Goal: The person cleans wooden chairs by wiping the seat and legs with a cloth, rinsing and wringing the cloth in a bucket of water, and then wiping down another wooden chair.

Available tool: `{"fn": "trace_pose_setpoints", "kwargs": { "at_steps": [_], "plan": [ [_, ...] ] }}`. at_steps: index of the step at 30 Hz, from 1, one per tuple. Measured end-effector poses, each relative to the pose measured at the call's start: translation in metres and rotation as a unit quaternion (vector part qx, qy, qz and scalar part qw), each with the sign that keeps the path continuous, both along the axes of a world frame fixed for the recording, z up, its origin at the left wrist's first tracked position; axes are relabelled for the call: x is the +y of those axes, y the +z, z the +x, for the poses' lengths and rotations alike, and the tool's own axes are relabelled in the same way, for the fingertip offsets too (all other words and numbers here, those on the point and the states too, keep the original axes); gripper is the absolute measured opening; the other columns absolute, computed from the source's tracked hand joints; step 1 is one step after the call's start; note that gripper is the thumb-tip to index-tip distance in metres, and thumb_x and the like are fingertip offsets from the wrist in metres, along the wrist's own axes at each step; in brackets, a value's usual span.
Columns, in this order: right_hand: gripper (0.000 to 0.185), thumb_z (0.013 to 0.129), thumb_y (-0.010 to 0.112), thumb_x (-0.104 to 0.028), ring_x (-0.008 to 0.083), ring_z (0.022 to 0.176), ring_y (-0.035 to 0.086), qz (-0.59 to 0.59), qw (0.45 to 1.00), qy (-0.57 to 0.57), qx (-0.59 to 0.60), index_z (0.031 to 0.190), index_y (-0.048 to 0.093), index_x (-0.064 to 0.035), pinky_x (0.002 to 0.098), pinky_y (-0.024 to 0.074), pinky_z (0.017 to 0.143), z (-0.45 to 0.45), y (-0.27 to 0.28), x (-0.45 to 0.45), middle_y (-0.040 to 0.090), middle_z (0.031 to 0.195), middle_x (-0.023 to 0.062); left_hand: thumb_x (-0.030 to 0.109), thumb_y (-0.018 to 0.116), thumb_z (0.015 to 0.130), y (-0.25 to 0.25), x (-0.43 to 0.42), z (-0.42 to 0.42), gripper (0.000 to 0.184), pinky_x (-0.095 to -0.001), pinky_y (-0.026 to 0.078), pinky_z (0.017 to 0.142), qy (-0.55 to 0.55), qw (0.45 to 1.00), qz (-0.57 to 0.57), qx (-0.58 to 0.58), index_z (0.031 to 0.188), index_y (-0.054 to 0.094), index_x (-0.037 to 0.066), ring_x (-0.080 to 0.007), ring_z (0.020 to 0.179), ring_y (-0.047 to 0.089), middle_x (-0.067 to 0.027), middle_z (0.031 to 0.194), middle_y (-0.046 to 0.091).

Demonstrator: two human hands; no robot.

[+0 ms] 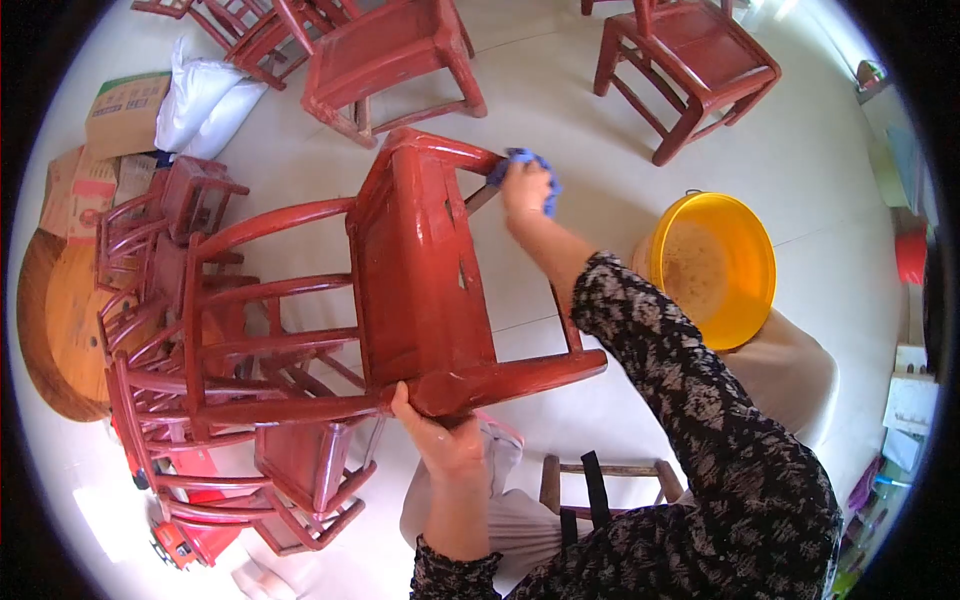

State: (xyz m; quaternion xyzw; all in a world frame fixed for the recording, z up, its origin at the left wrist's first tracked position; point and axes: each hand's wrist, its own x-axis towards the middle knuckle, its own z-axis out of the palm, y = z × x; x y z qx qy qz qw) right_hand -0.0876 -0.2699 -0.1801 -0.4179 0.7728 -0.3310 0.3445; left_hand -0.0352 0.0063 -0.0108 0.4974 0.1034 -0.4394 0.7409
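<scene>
A red wooden chair [415, 270] lies tipped on its side in mid-view, its backrest to the left and its legs to the right. My left hand [440, 440] grips its frame at the lower corner, where backrest post and seat meet. At the far end of an upper leg, my right hand [527, 188] holds a blue cloth [548, 172] pressed against the wood. Part of the cloth is hidden under the fingers. To the right of my right forearm stands a yellow bucket [755, 270] with cloudy water in it.
More red chairs stand at the top [385, 50] and upper right [700, 55]. Several small red chairs [180, 260] crowd the left, beside cardboard boxes [125, 115], a white bag [200, 105] and a round wooden board [60, 330]. A low stool [552, 485] is below. Assorted items line the right edge.
</scene>
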Motion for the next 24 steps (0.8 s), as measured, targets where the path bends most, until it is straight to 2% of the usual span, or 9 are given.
{"fn": "trace_pose_setpoints", "kwargs": {
  "at_steps": [2, 4, 8, 11, 14, 16, 18, 22, 24],
  "plan": [
    [0.039, 0.087, 0.042, -0.031, 0.0378, 0.106, 0.048, -0.022, 1.0, 0.0, 0.007, 0.102, 0.057, 0.0013, 0.0458, 0.0388, 0.089, 0.032, 0.032, 0.003, 0.053, 0.114, 0.0208, 0.035, 0.053, 0.083, -0.004, 0.0, 0.0, 0.049, -0.04, 0.041, 0.092, -0.002, 1.0, -0.012, 0.003, 0.125, 0.042, 0.013, -0.0232, 0.11, 0.049, -0.0051, 0.123, 0.049],
    [0.038, 0.087, 0.042, -0.03, 0.0359, 0.103, 0.049, -0.024, 0.944, -0.077, -0.32, 0.103, 0.056, 0.0015, 0.0444, 0.0389, 0.088, 0.061, 0.032, -0.01, 0.051, 0.115, 0.0207, 0.035, 0.053, 0.083, -0.004, -0.001, 0.0, 0.049, -0.0401, 0.041, 0.092, 0.002, 1.0, -0.025, 0.006, 0.125, 0.042, 0.013, -0.0232, 0.11, 0.049, -0.0052, 0.122, 0.05],
    [0.036, 0.087, 0.044, -0.028, 0.0369, 0.099, 0.048, -0.053, 0.926, 0.032, -0.372, 0.1, 0.056, 0.0028, 0.044, 0.0383, 0.087, 0.043, 0.057, 0.005, 0.051, 0.111, 0.0218, 0.034, 0.052, 0.083, -0.008, 0.006, 0.004, 0.049, -0.0408, 0.041, 0.093, -0.004, 1.0, -0.013, 0.011, 0.125, 0.041, 0.012, -0.0237, 0.111, 0.049, -0.0054, 0.122, 0.05],
    [0.025, 0.083, 0.05, -0.021, 0.0411, 0.095, 0.047, -0.252, 0.948, 0.178, -0.084, 0.088, 0.055, 0.0034, 0.046, 0.0377, 0.084, 0.032, 0.063, 0.024, 0.05, 0.103, 0.0238, 0.034, 0.051, 0.083, -0.008, 0.006, 0.001, 0.046, -0.0412, 0.042, 0.092, 0.004, 1.0, -0.002, 0.021, 0.122, 0.044, 0.011, -0.0239, 0.108, 0.051, -0.0054, 0.118, 0.053],
    [0.018, 0.078, 0.055, -0.015, 0.0397, 0.095, 0.047, -0.333, 0.909, 0.24, -0.066, 0.083, 0.055, 0.0024, 0.0459, 0.0386, 0.082, 0.031, 0.081, 0.022, 0.053, 0.096, 0.0217, 0.033, 0.05, 0.083, -0.005, 0.01, -0.002, 0.043, -0.041, 0.043, 0.091, 0.006, 1.0, 0.004, 0.021, 0.119, 0.047, 0.009, -0.0238, 0.104, 0.054, -0.0053, 0.115, 0.056],
    [0.022, 0.075, 0.059, -0.014, 0.0353, 0.099, 0.047, -0.431, 0.844, 0.303, -0.104, 0.092, 0.057, 0.0006, 0.0429, 0.0381, 0.087, 0.042, 0.096, 0.025, 0.054, 0.097, 0.0176, 0.034, 0.05, 0.083, -0.007, 0.008, -0.003, 0.043, -0.0408, 0.043, 0.091, 0.007, 1.0, 0.0, 0.023, 0.119, 0.047, 0.009, -0.0237, 0.104, 0.054, -0.0052, 0.115, 0.056],
    [0.026, 0.077, 0.06, -0.015, 0.0341, 0.1, 0.049, -0.441, 0.84, 0.298, -0.105, 0.098, 0.057, -0.0005, 0.0419, 0.038, 0.089, 0.041, 0.096, 0.017, 0.055, 0.104, 0.015, 0.034, 0.05, 0.084, -0.006, 0.008, 0.0, 0.044, -0.0401, 0.042, 0.091, -0.025, 0.999, -0.02, 0.023, 0.118, 0.047, 0.008, -0.0237, 0.104, 0.054, -0.005, 0.114, 0.057],
    [0.028, 0.072, 0.062, -0.013, 0.0347, 0.1, 0.047, -0.35, 0.914, 0.206, 0.017, 0.099, 0.058, -0.0066, 0.043, 0.0387, 0.087, 0.015, 0.042, 0.018, 0.05, 0.107, 0.0139, 0.033, 0.051, 0.083, -0.006, 0.005, 0.002, 0.043, -0.0392, 0.043, 0.089, -0.002, 1.0, -0.003, 0.019, 0.118, 0.048, 0.008, -0.0236, 0.104, 0.054, -0.0049, 0.114, 0.057],
    [0.021, 0.071, 0.06, -0.008, 0.0341, 0.096, 0.048, -0.297, 0.911, 0.273, 0.092, 0.093, 0.061, -0.0086, 0.0419, 0.0412, 0.081, -0.013, 0.012, 0.019, 0.051, 0.104, 0.0119, 0.032, 0.052, 0.082, -0.004, 0.002, -0.002, 0.043, -0.0389, 0.043, 0.089, 0.011, 1.0, -0.006, 0.019, 0.118, 0.048, 0.008, -0.0234, 0.104, 0.054, -0.0047, 0.114, 0.056]
  ]
}}
